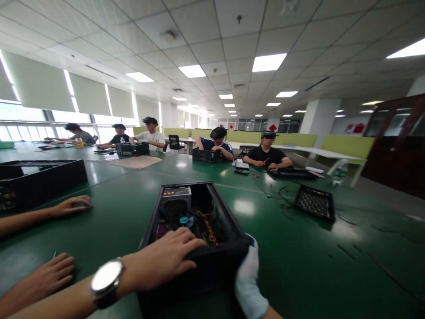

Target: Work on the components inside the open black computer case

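Note:
In front of me an open black computer case (229, 217) lies on the green table. It holds a power supply (175, 200), a fan (184, 219) with a blue hub and a bundle of coloured cables (209, 228). My bare left hand (172, 254), with a watch (106, 281) at the wrist, rests across the case's near edge, fingers stretched out and thumb apart. Around the near right corner my right hand (248, 279), in a white and blue glove, grips the case. Its fingertips are partly hidden behind the panel.
Left of me, another person's hands (71, 206) lie on the table beside a second black case (43, 181). Across the table several people work at cases. A black tray-like part (315, 203), loose cables (285, 204) and a plastic bottle (340, 173) are at right.

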The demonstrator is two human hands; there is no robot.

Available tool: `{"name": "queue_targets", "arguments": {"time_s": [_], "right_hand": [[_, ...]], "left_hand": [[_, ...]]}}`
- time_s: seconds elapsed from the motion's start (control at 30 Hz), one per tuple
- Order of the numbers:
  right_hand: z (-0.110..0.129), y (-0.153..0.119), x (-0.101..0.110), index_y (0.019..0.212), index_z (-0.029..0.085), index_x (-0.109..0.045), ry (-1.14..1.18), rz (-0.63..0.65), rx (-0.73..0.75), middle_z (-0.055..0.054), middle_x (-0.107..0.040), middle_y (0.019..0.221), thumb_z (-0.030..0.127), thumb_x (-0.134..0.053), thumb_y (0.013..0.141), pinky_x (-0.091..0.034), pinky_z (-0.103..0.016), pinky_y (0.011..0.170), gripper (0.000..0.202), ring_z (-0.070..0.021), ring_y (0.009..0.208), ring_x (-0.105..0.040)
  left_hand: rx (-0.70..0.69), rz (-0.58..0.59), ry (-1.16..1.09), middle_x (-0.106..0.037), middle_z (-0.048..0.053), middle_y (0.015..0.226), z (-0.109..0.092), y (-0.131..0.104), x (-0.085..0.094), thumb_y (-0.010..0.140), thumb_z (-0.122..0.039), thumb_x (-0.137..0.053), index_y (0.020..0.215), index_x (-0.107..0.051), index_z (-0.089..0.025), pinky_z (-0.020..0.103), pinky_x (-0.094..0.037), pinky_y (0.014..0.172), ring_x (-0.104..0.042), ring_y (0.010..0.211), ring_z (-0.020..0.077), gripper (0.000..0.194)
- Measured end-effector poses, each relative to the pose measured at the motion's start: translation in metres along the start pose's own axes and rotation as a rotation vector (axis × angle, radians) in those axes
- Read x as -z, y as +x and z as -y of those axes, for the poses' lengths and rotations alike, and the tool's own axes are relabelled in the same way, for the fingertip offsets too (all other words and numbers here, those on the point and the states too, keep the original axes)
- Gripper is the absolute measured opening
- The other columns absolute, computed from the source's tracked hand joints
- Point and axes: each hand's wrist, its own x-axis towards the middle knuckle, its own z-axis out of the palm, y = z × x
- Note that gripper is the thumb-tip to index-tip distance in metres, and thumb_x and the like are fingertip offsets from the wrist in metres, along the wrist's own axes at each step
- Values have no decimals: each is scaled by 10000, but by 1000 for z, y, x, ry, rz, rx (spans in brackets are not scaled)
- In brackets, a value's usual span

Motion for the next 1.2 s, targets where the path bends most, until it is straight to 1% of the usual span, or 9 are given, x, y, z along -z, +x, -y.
{"name": "queue_targets", "arguments": {"time_s": [0.17, 0.23, 0.3, 0.37, 0.47, 0.63, 0.8, 0.97, 1.2], "right_hand": [[12, -4, -168, 1239, 135, -500, -194, 237, 21, -141, -657, 1083, 226, -184, 944, -500, -377, 873, 441, -230, 970, -626], [14, -5, -205, 1188, 142, -513, -280, 392, 62, -168, -645, 1092, 198, -281, 930, -487, -417, 891, 351, -262, 991, -611], [11, -1, -213, 1148, 158, -536, -350, 554, 157, -174, -633, 1097, 208, -391, 909, -471, -458, 911, 284, -292, 1003, -595], [3, 7, -194, 1121, 189, -565, -394, 719, 299, -138, -632, 1078, 261, -521, 871, -456, -476, 939, 264, -304, 1003, -586], [-12, 22, -135, 1098, 246, -604, -438, 918, 484, -63, -631, 1021, 337, -699, 750, -452, -457, 958, 372, -294, 988, -582], [-21, 39, -27, 1189, 206, -586, -477, 922, 520, -86, -615, 1106, 286, -557, 849, -468, -404, 963, 351, -254, 1029, -582], [-22, 38, 50, 1093, 208, -569, -387, 940, 498, -50, -634, 1036, 196, -565, 757, -503, -333, 884, 336, -209, 917, -597], [-24, 43, 73, 1139, 209, -553, -243, 859, 294, -50, -641, 1038, 173, -548, 744, -508, -338, 848, 396, -201, 885, -592], [-16, 54, 70, 1139, 219, -622, -129, 913, 196, 9, -619, 941, 131, -549, 730, -478, -301, 800, 424, -160, 810, -554]], "left_hand": [[269, -336, 495, -564, 132, 1410, 148, -52, 18, 991, -543, -450, 1461, -521, -289, 596, -424, 1054, -471, 1343, 390, 539], [343, -520, 614, -532, 129, 1432, 174, -64, 19, 1021, -483, -330, 1495, -458, -275, 630, -441, 1012, -437, 1367, 419, 534], [327, -640, 643, -486, 73, 1478, 172, -64, 9, 1022, -416, -309, 1513, -383, -344, 622, -448, 1013, -425, 1383, 397, 501], [246, -691, 622, -463, 38, 1502, 152, -51, -13, 1007, -387, -370, 1484, -380, -395, 603, -451, 1028, -451, 1369, 375, 478], [76, -680, 549, -489, 58, 1496, 117, -18, -59, 974, -361, -449, 1407, -484, -375, 584, -454, 1025, -497, 1335, 378, 435], [-92, -612, 313, -513, 76, 1490, 75, 54, -133, 956, -257, -496, 1372, -523, -342, 534, -467, 1038, -512, 1337, 336, 425], [-180, -573, 126, -529, 108, 1465, 34, 127, -173, 952, -233, -505, 1385, -503, -281, 537, -464, 1056, -496, 1346, 326, 436], [-267, -477, -89, -608, 103, 1368, 10, 156, -186, 972, -204, -463, 1401, -481, -251, 457, -477, 1080, -555, 1286, 270, 432], [-81, -416, -286, -645, 81, 1216, 22, 154, -180, 1011, -334, -483, 1237, -580, -261, 434, -531, 984, -616, 1139, 258, 256]]}}
